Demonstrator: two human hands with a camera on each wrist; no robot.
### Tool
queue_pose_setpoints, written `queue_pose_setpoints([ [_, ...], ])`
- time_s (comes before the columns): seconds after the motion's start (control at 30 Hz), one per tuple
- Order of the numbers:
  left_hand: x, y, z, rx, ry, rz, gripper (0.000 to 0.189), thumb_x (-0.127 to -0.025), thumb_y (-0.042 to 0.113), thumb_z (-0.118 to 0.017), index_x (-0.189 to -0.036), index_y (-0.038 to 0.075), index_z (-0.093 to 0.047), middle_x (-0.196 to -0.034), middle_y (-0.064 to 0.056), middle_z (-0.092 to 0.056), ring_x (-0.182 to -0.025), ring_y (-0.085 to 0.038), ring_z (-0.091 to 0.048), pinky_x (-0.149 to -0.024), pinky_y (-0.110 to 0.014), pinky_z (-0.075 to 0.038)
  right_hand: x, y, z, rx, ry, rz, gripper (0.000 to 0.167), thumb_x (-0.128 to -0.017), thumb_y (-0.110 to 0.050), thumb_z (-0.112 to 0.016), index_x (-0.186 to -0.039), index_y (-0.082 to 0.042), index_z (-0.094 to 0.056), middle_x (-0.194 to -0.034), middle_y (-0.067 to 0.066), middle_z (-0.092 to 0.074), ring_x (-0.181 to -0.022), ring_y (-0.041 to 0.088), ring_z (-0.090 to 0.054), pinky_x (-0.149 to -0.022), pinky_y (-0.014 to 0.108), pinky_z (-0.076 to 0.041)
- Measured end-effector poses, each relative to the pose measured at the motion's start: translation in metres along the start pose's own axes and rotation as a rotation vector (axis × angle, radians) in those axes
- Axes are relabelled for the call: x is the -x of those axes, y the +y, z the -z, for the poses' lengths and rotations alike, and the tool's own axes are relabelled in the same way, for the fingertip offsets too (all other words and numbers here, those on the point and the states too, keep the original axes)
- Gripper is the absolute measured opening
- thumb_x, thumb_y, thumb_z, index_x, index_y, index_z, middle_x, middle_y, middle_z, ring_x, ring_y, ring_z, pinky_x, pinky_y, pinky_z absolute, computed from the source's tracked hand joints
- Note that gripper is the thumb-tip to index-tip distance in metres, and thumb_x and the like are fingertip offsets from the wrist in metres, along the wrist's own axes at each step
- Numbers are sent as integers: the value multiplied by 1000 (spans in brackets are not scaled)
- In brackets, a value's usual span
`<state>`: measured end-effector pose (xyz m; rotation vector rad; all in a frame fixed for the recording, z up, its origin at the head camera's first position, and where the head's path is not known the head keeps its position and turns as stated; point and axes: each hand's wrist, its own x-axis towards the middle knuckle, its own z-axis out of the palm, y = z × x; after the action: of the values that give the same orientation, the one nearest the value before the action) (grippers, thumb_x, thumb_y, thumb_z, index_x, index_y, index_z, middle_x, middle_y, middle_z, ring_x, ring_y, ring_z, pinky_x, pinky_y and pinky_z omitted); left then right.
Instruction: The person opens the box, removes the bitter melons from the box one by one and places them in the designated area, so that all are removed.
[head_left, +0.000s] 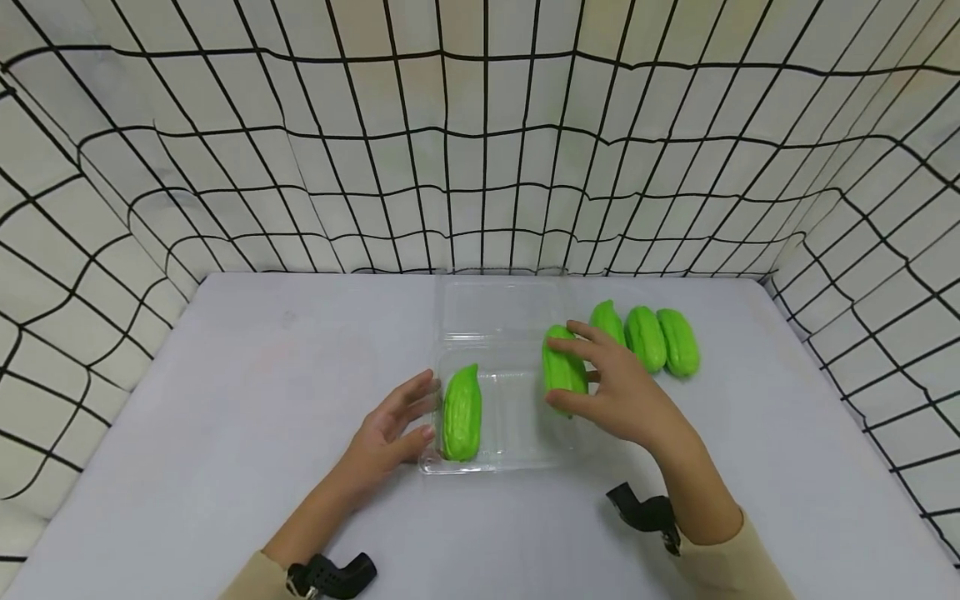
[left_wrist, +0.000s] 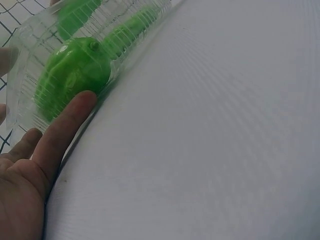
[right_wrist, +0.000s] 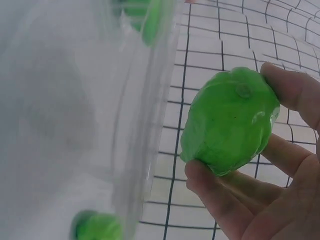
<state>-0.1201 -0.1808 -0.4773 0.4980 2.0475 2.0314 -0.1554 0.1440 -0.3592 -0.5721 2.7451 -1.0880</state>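
Observation:
A clear plastic clamshell box [head_left: 517, 421] lies with its lid folded back, away from me. One ridged green pepper-like vegetable [head_left: 462, 417] rests along its left side. My left hand [head_left: 390, 429] is at the box's left wall, fingers loosely extended; in the left wrist view the thumb [left_wrist: 67, 125] is against the clear wall. My right hand [head_left: 626, 392] pinches another green pepper-like vegetable [head_left: 564, 371] between thumb and fingers, over the box's right side. The right wrist view shows this vegetable [right_wrist: 230, 120] end-on, held by the fingertips.
Right of the box lid, three similar green vegetables [head_left: 645, 339] stand in a row, the left one partly behind my right hand. The white table [head_left: 300, 350] ends at a white wall covered by black wire grid [head_left: 483, 167], which also runs along both sides.

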Motion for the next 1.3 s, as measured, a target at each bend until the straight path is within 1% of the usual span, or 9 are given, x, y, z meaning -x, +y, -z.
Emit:
queue_pose_setpoints([
  [0.2,2,2,2,-9,4,-12,69,-98,6,-59,-158,13,-26,-161,-13,-31,-146,-41,-31,-94,-32,-53,11,12,13,9,33,-19,63,-86,-28,-79,-143,-18,-56,-161,8,-31,-124,42,-57,-95,53,-52],
  [0.4,3,2,2,-5,4,-7,68,-98,6,-59,-158,14,-26,-161,-13,-30,-146,-41,-31,-93,-32,-54,22,23,22,26,59,-20,61,-87,-32,-78,-143,-17,-56,-161,10,-30,-130,41,-52,-97,54,-51],
  [0.57,3,1,2,-7,3,-9,69,-99,6,-59,-158,13,-26,-161,-12,-30,-146,-40,-31,-94,-31,-53,32,33,27,40,91,-34,63,-87,-33,-79,-143,-16,-55,-160,10,-31,-122,45,-58,-94,55,-53],
  [0.63,2,1,2,-7,5,-10,69,-98,6,-59,-158,13,-25,-161,-12,-31,-146,-40,-31,-95,-31,-53,35,37,28,55,97,-41,63,-87,-32,-79,-143,-15,-55,-160,12,-32,-119,46,-60,-92,55,-54],
  [0.8,2,3,1,-6,7,-11,69,-98,6,-59,-158,12,-26,-160,-13,-31,-146,-41,-31,-94,-32,-53,43,46,30,80,99,-57,63,-87,-31,-79,-143,-13,-55,-159,16,-32,-118,49,-59,-90,56,-54],
  [1.07,1,3,0,6,5,-9,68,-98,6,-59,-158,16,-27,-161,-14,-30,-146,-40,-31,-93,-33,-54,54,62,30,95,97,-53,63,-87,-29,-79,-141,-10,-56,-158,20,-32,-128,48,-51,-92,56,-53],
  [1.3,1,2,-1,18,0,-5,68,-98,6,-59,-158,14,-27,-161,-14,-30,-146,-41,-30,-93,-33,-54,62,77,29,98,108,-54,63,-85,-27,-81,-139,-8,-57,-156,21,-34,-128,49,-51,-91,57,-53],
])
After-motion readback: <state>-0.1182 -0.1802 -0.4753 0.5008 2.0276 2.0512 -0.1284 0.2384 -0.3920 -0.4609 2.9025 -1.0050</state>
